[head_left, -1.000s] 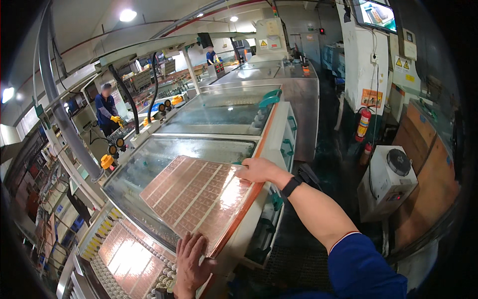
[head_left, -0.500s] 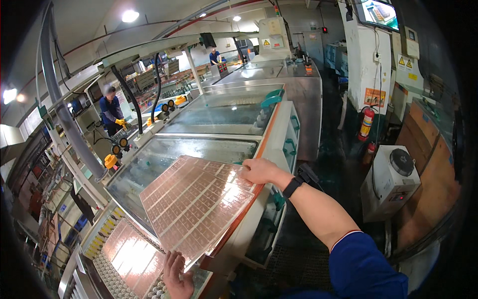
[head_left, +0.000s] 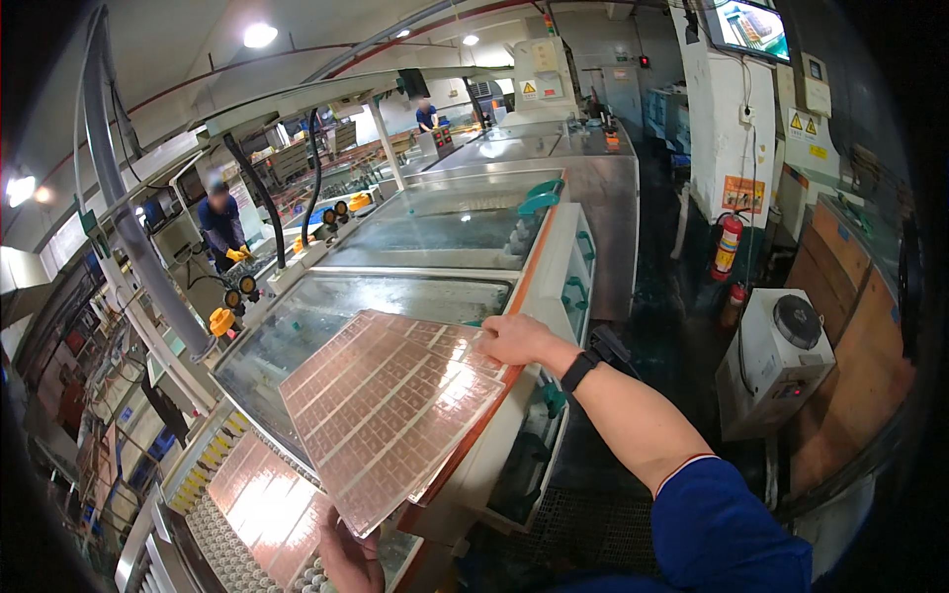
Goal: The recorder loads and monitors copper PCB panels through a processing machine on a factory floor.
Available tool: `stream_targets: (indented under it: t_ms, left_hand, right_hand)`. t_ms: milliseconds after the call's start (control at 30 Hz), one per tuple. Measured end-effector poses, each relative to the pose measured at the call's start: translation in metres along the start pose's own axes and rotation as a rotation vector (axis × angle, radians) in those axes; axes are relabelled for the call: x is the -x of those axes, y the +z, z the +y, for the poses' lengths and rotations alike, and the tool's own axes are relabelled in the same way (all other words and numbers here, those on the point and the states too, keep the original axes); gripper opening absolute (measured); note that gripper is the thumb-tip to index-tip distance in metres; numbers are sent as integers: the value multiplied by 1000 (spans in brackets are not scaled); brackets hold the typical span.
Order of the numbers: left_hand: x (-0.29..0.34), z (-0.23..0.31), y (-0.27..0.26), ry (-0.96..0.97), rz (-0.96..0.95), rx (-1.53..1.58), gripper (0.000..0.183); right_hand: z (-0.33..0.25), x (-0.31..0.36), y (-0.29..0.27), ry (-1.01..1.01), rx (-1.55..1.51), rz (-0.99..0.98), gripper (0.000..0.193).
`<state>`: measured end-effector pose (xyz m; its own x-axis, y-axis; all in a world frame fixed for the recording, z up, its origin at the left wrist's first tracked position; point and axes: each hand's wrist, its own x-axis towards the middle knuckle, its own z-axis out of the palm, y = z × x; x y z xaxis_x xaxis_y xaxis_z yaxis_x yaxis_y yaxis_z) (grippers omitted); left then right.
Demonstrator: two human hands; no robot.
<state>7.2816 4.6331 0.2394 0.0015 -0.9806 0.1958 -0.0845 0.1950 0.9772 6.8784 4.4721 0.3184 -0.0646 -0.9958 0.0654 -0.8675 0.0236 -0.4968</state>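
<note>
A thin stack of copper-coloured circuit board panels (head_left: 386, 405), slightly fanned, lies tilted over the glass lid of a wet-process machine. Its panels carry a grid of small rectangles. My right hand (head_left: 519, 339) is closed on the stack's far right edge, fingertips pinching it. At the near corner, my left hand (head_left: 351, 555) grips the top panel, its fingers partly hidden behind the edge. Another copper-coloured panel (head_left: 262, 504) lies flat on the conveyor rollers (head_left: 203, 529) beside my left hand.
Glass lids (head_left: 435, 222) with green handles (head_left: 541, 196) run along the machine ahead. A person (head_left: 222, 222) in yellow gloves works beyond it on the left; another person (head_left: 426, 116) stands farther back. To the right are a fire extinguisher (head_left: 728, 247) and a white unit (head_left: 776, 361).
My left hand has shifted slightly down and left, its fingers going from the front of the near corner to behind it. The right hand stays put. The gloved person leans forward more.
</note>
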Motion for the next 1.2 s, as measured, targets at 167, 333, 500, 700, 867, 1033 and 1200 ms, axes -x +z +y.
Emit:
stream_targets:
  t_ms: [167, 333, 500, 700, 867, 1033, 1200]
  left_hand:
    - [-3, -44, -22, -141, -47, 124, 46]
    - [1, 27, 18, 101, 67, -293, 35]
    - [0, 22, 16, 113, 109, -188, 37]
    - [-2, 17, 14, 152, 92, -166, 36]
    - [-3, 13, 10, 195, 61, -230, 37]
    - [-3, 5, 7, 207, 102, -297, 38]
    - [-4, 7, 9, 199, 92, -216, 36]
  right_hand:
    - [3, 0, 2, -15, -22, 31, 48]
    - [4, -2, 4, -6, -50, 26, 43]
    - [5, -2, 3, 2, -82, 13, 42]
    - [3, -3, 5, 2, -53, 48, 44]
    - [6, -4, 7, 12, -67, 60, 43]
    - [3, -3, 5, 11, -76, 39, 43]
    - [4, -4, 6, 29, -74, 33, 42]
